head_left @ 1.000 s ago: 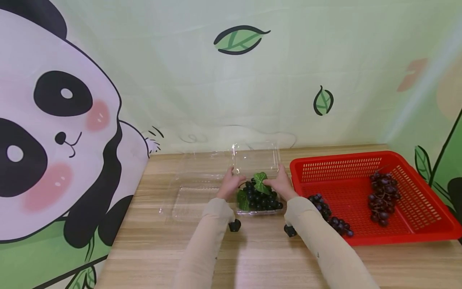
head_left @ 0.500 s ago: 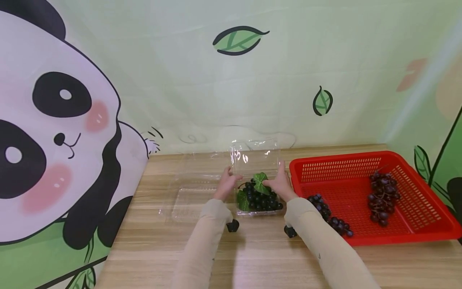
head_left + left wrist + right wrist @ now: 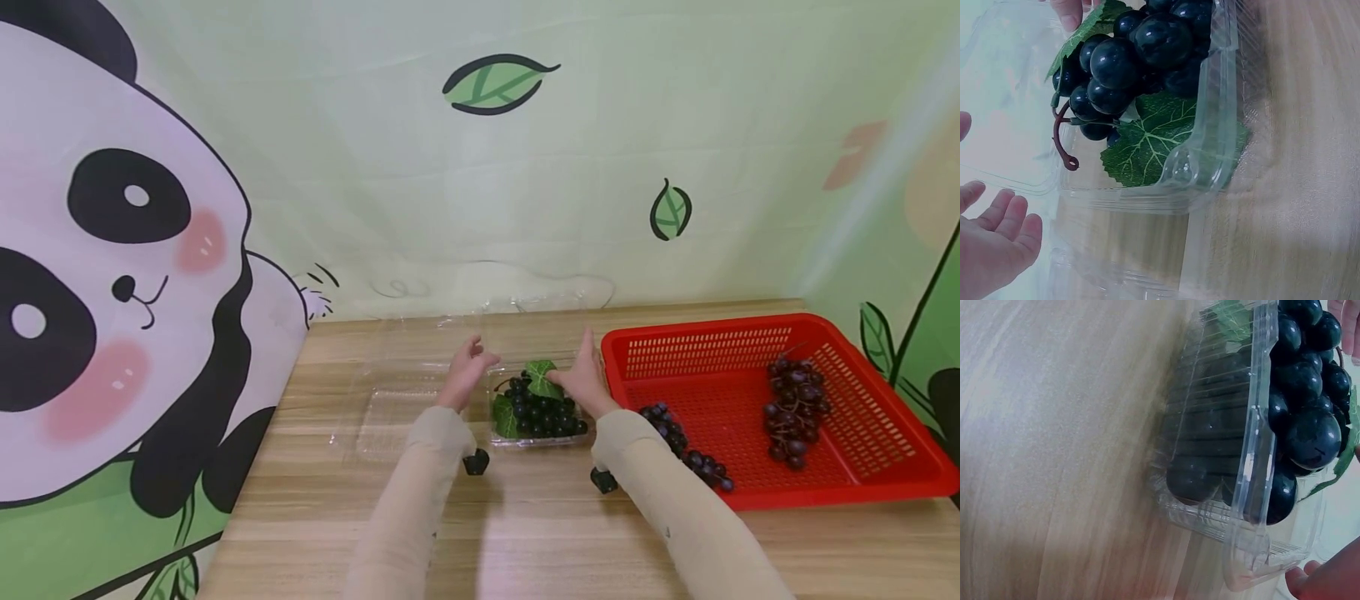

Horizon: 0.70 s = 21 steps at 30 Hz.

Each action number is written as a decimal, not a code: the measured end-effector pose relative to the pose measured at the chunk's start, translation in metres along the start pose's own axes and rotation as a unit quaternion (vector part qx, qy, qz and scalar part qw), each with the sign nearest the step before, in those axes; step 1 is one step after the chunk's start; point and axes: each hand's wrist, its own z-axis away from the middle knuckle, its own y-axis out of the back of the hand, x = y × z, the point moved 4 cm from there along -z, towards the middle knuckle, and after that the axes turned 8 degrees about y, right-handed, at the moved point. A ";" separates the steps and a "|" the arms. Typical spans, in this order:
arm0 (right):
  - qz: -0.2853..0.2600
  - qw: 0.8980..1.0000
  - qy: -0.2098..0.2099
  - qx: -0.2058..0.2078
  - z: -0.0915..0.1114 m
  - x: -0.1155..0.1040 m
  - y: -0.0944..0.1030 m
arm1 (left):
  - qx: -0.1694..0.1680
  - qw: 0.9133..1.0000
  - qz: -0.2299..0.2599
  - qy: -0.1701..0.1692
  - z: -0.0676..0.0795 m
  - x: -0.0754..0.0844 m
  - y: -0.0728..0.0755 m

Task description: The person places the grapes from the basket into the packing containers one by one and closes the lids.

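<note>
While the left hand (image 3: 462, 377) hangs apart from it, thumb and fingers spread around nothing, one clear container (image 3: 540, 443) lies to that hand's right, between both hands on the tabletop (image 3: 540, 533). Right hand (image 3: 587, 382): nearer; spread wide, thumb at a leaf (image 3: 542, 380), contact uncertain. Contents: black grapes (image 3: 542, 415), leaves, brown stem (image 3: 1059, 134) toward the left hand's side. Lid (image 3: 1010, 94): folded back toward the tabletop's far edge, its outline faint. Container's long axis: not certain, owing to foreshortening. Leftward: second clear container (image 3: 405, 417), hard to make out. Toward the tabletop's right edge: red basket (image 3: 712, 329); one grape bunch (image 3: 798, 408) visible, another (image 3: 705, 468) partly hidden by the right sleeve (image 3: 667, 492). Tabletop's near edge: cut off.
</note>
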 end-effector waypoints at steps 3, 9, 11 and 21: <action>0.000 1.000 0.003 -0.001 -0.001 -0.001 0.001 | -0.008 1.000 0.002 -0.001 0.001 0.002 0.001; 0.008 1.000 0.010 -0.003 -0.002 -0.005 0.004 | -0.011 1.000 -0.011 -0.025 0.004 0.008 0.003; 0.008 1.000 0.011 -0.002 -0.002 -0.006 0.005 | -0.011 0.999 -0.019 -0.032 0.005 0.010 0.004; 0.005 1.000 0.021 0.008 0.000 -0.016 0.009 | -0.013 0.998 -0.026 -0.058 0.012 0.017 0.008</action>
